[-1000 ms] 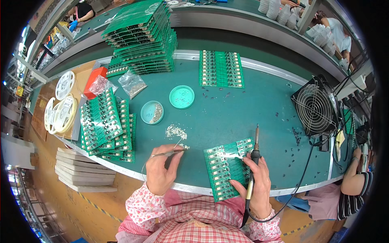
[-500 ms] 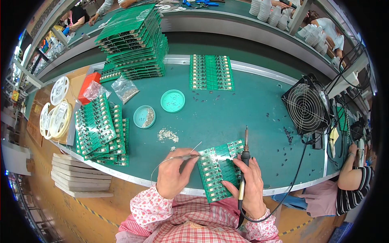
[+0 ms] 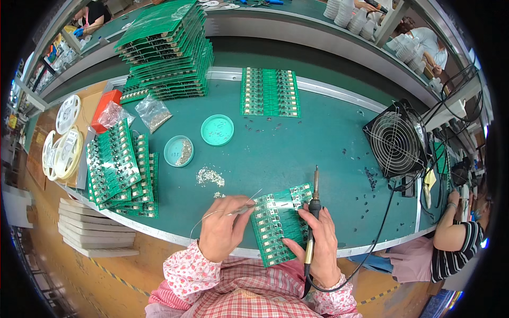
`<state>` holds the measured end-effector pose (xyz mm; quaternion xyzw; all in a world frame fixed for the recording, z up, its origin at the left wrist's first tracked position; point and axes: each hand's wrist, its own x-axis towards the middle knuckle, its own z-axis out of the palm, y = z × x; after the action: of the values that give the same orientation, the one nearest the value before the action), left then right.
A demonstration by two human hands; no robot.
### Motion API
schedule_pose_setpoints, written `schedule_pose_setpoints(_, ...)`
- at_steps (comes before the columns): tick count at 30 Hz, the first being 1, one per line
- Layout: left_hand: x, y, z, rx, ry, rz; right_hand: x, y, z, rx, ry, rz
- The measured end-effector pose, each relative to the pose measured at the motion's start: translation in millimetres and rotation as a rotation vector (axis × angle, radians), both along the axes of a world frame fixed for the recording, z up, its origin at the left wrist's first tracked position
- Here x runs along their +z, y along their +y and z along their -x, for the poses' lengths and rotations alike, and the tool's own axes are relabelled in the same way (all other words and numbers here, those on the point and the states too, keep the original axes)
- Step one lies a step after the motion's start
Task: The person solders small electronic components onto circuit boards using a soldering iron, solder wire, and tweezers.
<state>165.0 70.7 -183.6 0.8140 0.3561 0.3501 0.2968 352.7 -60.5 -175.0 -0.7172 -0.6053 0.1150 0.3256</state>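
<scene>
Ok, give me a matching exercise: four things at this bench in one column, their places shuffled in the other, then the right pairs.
1. soldering iron
2. black fan with wire grille
3. plastic reels
4. tall circuit-board stack

A. at the back, left of centre
B. held in the right hand
C. at the far left
D. on the right side, standing clear of both hands

Pairs: 1-B, 2-D, 3-C, 4-A

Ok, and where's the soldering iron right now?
In the head view, the soldering iron is right of centre, held in the right hand beside the right edge of the green circuit board, its tip pointing away from the person.
</scene>
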Motion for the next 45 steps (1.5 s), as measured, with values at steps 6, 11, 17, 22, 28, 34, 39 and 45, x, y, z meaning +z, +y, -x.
schedule_pose_setpoints(6, -4, 0, -1, 0.008, 0.003, 0.009, 3, 1, 0, 0.005, -0.013, -0.032)
schedule_pose_setpoints(11, -5, -1, 0, -0.004, 0.008, -0.010, 4, -1, 0, -0.031, -0.014, -0.171)
schedule_pose_setpoints(17, -4, -1, -2, 0.013, 0.016, -0.009, 4, -1, 1, -0.071, 0.016, -0.330)
schedule_pose_setpoints(22, -2, 0, -2, 0.012, 0.017, -0.015, 3, -4, -2, -0.044, 0.033, -0.371)
schedule_pose_setpoints(28, -1, -1, -2, 0.010, 0.025, -0.022, -5, -1, 0, -0.015, 0.230, -0.498)
schedule_pose_setpoints(34, -3, -1, -3, 0.014, 0.008, -0.033, 1, -1, 13, -0.073, 0.728, -0.346)
schedule_pose_setpoints(39, -2, -1, -3, 0.016, 0.013, -0.020, -3, 8, 14, -0.004, 0.786, -0.377)
schedule_pose_setpoints(45, -1, 0, -3, 0.012, 0.010, -0.031, -3, 13, 16, -0.002, 0.755, -0.376)
